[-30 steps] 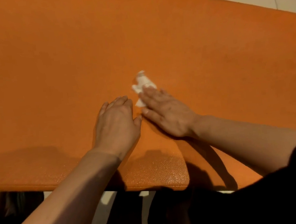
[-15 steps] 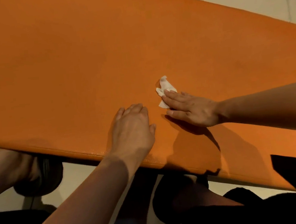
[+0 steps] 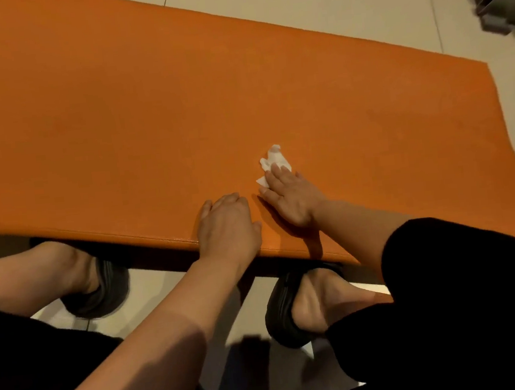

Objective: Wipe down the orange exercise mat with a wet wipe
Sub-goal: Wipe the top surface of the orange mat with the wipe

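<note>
Where half a second ago the mat filled nearly the whole view, the camera now takes in much more: two feet in dark sandals [image 3: 102,291] on the pale tiled floor [image 3: 325,2] at the near edge, black clothing over the knees, and the mat's right end with floor beyond it. The left hand [image 3: 227,226] lies flat, fingers straight and holding nothing, on the orange exercise mat [image 3: 116,114] just inside its near edge, much as before. The right hand [image 3: 291,198] is just beside it, slightly farther in, palm down with straight fingers pressing the white wet wipe [image 3: 275,160] onto the mat; the arm now comes from the near right, not across from the side as earlier. The crumpled wipe pokes out past the fingertips (a small corner shows to the left of the fingers too) and sits on the mat's near half, right of centre, as it did before. The mat's long axis runs from the left of the view to the right end, slanting away at the upper left. A blurred grey object [image 3: 502,4] lies on the floor at far right, newly in view
</note>
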`<state>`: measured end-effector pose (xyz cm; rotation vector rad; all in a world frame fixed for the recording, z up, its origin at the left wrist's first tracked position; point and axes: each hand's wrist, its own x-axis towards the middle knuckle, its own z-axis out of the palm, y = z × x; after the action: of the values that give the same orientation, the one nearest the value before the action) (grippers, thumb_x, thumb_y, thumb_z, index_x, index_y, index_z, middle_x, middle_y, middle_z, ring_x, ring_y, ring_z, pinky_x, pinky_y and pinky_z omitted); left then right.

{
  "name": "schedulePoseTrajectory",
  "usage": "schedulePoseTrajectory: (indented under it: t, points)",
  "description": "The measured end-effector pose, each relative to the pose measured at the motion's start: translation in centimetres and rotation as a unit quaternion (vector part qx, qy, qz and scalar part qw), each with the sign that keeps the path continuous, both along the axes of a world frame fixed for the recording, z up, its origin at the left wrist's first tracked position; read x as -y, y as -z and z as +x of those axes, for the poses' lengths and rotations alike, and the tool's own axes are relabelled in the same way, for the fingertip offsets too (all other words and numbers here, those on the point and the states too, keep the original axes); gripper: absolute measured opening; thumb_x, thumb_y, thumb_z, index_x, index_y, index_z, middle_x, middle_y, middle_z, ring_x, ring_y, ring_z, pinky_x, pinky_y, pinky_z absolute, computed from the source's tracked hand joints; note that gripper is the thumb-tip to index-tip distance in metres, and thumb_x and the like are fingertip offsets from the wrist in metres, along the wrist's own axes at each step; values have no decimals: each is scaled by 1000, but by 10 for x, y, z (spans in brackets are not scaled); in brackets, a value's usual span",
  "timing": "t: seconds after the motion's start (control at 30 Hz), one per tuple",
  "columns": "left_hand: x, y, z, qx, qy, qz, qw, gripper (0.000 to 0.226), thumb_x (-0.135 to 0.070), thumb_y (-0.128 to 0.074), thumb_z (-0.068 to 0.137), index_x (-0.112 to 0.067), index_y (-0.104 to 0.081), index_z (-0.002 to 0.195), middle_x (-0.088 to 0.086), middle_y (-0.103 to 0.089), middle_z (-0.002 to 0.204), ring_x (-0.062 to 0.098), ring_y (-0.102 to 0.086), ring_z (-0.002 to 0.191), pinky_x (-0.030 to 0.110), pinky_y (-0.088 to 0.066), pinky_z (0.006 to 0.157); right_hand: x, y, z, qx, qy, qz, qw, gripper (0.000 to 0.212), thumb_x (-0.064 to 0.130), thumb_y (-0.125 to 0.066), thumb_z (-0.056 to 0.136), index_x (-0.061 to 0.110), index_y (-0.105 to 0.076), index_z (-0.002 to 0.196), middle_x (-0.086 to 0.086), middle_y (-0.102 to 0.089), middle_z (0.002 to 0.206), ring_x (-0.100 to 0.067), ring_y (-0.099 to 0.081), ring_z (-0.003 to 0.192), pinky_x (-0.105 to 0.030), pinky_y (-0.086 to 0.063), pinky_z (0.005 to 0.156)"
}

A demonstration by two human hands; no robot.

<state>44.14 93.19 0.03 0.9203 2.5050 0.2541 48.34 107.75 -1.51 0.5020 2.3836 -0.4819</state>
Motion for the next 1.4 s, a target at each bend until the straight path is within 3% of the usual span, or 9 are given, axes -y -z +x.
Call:
schedulePoseTrajectory:
  t: [0.13,0.37,0.57,0.8,1.0,1.1,1.27,1.4]
  points:
    - [19,-10,10,-1,1,-12,1000,45,-38,-52,95,-18,-50,135,1,-40,150,15,-32,140,38,-14,119,30,-13,21,-31,-36,-33,998,60,44,-12,105,16,2,155,-3,13,162,-14,10,149,-36,9,120]
    - [32,-24,26,-14,28,-15,999,45,-36,-52,96,-15,-48,135,3,-36,152,17,-30,141,39,-13,119,35,-26,58,5,116,79,990,63,46,-8,104,9,0,155,-9,10,162,-23,8,150,-40,6,121]
    - [49,-23,36,5,26,7,1000,50,-28,-51,96,-16,-39,144,2,-31,155,15,-24,144,39,-12,120,89,-32,59,-76,44,-15,996,58,43,-9,105,15,-2,156,-1,9,163,-13,9,149,-34,10,119]
    - [54,-23,34,1,26,29,999,42,-26,-51,97,-12,-47,136,4,-34,153,17,-27,142,40,-12,120,77,-35,93,-16,146,113,983,62,43,-8,104,10,-1,155,-8,8,162,-22,7,150,-39,7,121]
    - [60,-19,36,11,25,59,998,46,-16,-45,96,-20,-44,142,1,-35,153,14,-25,143,39,-6,120,118,-42,78,-105,90,-57,989,55,38,-11,106,16,-5,156,0,8,163,-12,11,148,-31,13,118]
    - [53,-19,38,4,56,69,996,41,-18,-43,98,-22,-47,139,-1,-38,151,14,-28,142,39,-5,119,106,-45,89,-91,70,-39,993,54,38,-9,106,18,-6,156,2,7,163,-9,9,148,-33,12,118]
    - [34,-13,52,-3,86,76,993,36,-25,-46,99,-18,-50,135,1,-38,151,16,-29,141,39,-7,119,67,-37,114,-19,190,56,980,56,39,-7,105,15,-5,156,0,7,163,-14,8,149,-39,8,118]
    - [26,-13,55,11,100,91,991,42,-24,-45,100,-16,-44,141,1,-36,152,16,-26,143,39,-5,119,46,-21,119,14,334,76,940,55,33,-9,104,12,-10,155,-10,-4,163,-25,1,149,-50,-3,117]
